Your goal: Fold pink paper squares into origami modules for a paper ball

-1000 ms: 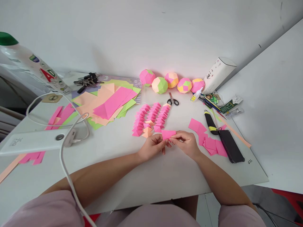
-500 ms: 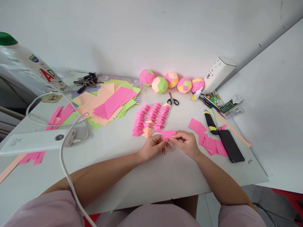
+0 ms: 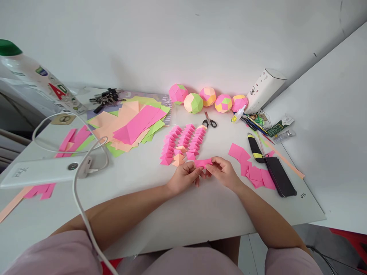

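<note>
Between both hands is a pink paper piece [image 3: 203, 163], pinched at its two ends above the table. My left hand [image 3: 185, 177] grips its left end with thumb and fingers, and my right hand [image 3: 223, 172] grips the right end. Just beyond lie rows of folded pink paper units [image 3: 186, 139], a few of them peach. To the right of my right hand, loose pink paper squares [image 3: 255, 173] overlap one another. Small black-handled scissors [image 3: 209, 121] rest behind the rows.
Several paper balls [image 3: 193, 103] line the wall. Coloured sheets [image 3: 132, 124] are piled at left, near a power bank [image 3: 43, 172] with a white cable crossing my left arm. A utility knife [image 3: 255, 148], phone [image 3: 279, 176] and glue bottle [image 3: 238, 114] lie at right. A spray can [image 3: 43, 82] stands far left.
The pink paper's upper edge has come down, so it now looks like a narrower strip. My right fingers have shifted slightly along it; the things on the table stay put.
</note>
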`<act>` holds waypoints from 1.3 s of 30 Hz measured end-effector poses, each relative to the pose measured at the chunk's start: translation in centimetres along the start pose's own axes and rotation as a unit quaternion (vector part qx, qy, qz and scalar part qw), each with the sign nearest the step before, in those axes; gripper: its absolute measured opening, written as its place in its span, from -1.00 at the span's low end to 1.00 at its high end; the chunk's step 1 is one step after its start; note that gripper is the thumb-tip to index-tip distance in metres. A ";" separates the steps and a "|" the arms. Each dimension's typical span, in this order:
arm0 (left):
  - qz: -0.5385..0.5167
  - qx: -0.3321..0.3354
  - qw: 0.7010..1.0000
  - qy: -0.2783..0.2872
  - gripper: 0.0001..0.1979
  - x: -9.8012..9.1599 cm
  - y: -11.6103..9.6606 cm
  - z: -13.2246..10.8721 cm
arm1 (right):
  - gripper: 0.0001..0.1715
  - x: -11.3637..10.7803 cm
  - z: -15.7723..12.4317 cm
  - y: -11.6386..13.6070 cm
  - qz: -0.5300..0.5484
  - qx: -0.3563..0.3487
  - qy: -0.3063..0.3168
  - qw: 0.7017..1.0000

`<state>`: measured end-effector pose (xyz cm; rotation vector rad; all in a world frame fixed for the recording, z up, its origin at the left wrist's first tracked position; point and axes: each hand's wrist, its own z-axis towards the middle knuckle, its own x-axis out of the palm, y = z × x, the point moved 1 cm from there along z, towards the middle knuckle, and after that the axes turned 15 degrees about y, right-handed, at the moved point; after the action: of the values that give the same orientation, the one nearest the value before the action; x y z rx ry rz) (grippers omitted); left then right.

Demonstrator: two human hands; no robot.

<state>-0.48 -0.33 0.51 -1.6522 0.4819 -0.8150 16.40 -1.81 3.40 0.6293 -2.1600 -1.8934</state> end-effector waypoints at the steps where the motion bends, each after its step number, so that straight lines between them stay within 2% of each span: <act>1: 0.000 0.000 1.000 0.000 -0.65 0.0 0.0 0.0 | -0.76 0.0 0.0 0.1 -0.006 0.007 0.003 1.000; 9: 0.020 -0.021 0.999 -0.013 -0.66 0.0 0.0 0.0 | -0.66 0.1 -0.1 0.1 -0.011 0.033 -0.027 0.999; 14: 0.034 -0.027 0.999 0.006 -0.67 0.0 0.3 0.0 | -0.64 0.1 -0.1 0.0 0.010 0.036 -0.027 0.999; 28: 0.040 -0.035 0.999 0.006 -0.67 0.2 0.2 0.0 | -0.61 0.1 -0.2 0.1 0.018 0.046 -0.024 0.998; 35: 0.040 -0.034 0.999 0.010 -0.69 0.2 0.1 -0.1 | -0.61 -0.1 -0.2 -0.2 0.013 0.043 -0.009 0.999; 39: 0.034 -0.025 0.999 0.023 -0.69 0.1 0.1 -0.1 | -0.66 -0.1 -0.1 -0.5 0.012 0.047 0.036 0.998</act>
<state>-0.47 -0.50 0.48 -1.6577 0.5915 -0.7967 16.64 -1.85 2.95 0.6761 -2.2122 -1.7379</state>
